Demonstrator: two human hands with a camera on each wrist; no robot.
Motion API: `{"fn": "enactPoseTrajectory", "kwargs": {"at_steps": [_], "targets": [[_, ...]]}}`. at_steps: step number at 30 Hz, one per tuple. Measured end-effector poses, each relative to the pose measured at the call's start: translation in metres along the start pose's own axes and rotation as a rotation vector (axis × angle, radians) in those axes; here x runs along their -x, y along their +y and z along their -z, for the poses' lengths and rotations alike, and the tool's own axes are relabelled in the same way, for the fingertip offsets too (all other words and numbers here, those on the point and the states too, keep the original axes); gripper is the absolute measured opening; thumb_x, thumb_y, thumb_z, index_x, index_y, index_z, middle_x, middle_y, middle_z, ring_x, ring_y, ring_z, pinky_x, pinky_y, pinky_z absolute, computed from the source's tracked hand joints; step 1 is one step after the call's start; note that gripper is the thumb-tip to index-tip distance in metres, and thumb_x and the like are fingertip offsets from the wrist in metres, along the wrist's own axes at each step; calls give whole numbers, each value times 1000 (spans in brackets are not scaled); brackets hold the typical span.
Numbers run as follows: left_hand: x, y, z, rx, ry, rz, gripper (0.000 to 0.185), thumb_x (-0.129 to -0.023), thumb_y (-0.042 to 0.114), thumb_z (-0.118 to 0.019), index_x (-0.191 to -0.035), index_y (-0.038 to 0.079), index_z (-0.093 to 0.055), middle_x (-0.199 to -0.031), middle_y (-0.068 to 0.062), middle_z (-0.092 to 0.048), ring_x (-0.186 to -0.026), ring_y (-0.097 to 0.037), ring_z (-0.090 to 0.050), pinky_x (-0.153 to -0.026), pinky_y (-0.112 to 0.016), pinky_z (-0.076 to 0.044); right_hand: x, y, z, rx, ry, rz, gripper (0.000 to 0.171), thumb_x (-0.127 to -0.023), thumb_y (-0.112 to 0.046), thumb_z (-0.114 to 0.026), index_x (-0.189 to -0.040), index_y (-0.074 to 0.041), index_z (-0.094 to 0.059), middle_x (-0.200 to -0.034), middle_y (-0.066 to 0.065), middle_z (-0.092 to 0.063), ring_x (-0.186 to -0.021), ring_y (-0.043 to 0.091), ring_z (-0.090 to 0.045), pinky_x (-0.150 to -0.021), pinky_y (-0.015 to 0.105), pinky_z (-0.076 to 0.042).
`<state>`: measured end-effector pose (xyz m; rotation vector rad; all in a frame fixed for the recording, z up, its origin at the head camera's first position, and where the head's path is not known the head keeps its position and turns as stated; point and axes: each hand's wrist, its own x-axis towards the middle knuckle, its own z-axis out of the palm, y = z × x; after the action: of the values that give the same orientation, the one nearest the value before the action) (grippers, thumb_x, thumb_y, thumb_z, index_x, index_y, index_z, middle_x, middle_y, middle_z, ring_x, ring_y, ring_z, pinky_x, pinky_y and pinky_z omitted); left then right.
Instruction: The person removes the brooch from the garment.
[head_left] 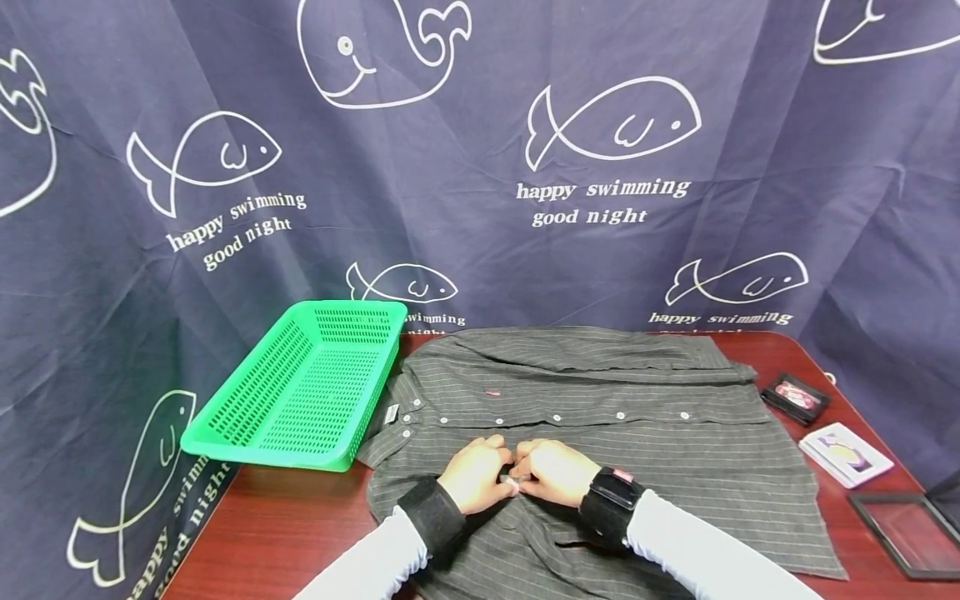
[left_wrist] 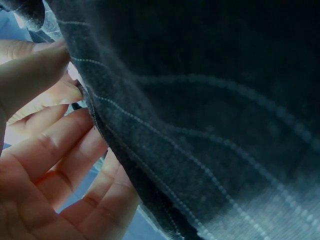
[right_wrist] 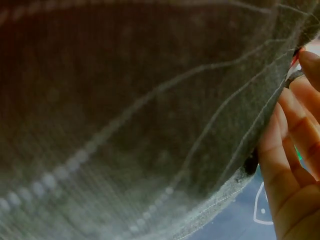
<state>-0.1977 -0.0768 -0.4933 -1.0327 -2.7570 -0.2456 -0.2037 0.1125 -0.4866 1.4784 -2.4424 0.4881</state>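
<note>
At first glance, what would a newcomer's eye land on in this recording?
Most likely the dark pinstriped shirt spread across the wooden table, with the left hand and right hand meeting at its front edge and pinching the cloth. Next, the bright green basket at the table's left, against a navy curtain printed with white fish.

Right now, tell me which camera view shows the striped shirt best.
The head view: the whole striped shirt lies spread on the table, with both hands pinching its front edge. The left wrist view shows only a dark fold beside fingers; the right wrist view shows blurred fabric close up.
</note>
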Motion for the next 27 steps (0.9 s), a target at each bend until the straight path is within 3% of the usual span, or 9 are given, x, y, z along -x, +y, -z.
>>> {"fn": "enactPoseTrajectory", "kwargs": {"at_steps": [16, 22, 27], "targets": [[0, -1, 2, 1, -6, -33, 23, -74, 35, -81, -85, 18, -70, -79, 4, -54, -71, -15, -56, -70, -26, -46, 3, -3, 4, -60, -1, -82, 10, -78, -11, -78, -88, -12, -75, -78, -4, -61, -68, 4, -53, -64, 15, -43], [0, -2, 1, 1, -2, -25, 26, -73, 35, -82, -87, 17, -71, -81, 5, -55, -71, -14, -55, -68, -24, -46, 5, -4, 4, 3, 34, -114, 14, -76, -14, -80, -76, -16, -65, -74, -5, -56, -67, 1, -44, -62, 18, -41], [-1, -3, -1, 6, -3, -12, 27, -72, 34, -82, -90, 16, -72, -83, 4, -57, -73, -15, -57, -69, -24, -47, 6, -6, 2, 72, 52, -82, 22, -71, -13, -81, -68, -19, -60, -71, -8, -53, -66, 4, -47, -61, 20, -42]]}}
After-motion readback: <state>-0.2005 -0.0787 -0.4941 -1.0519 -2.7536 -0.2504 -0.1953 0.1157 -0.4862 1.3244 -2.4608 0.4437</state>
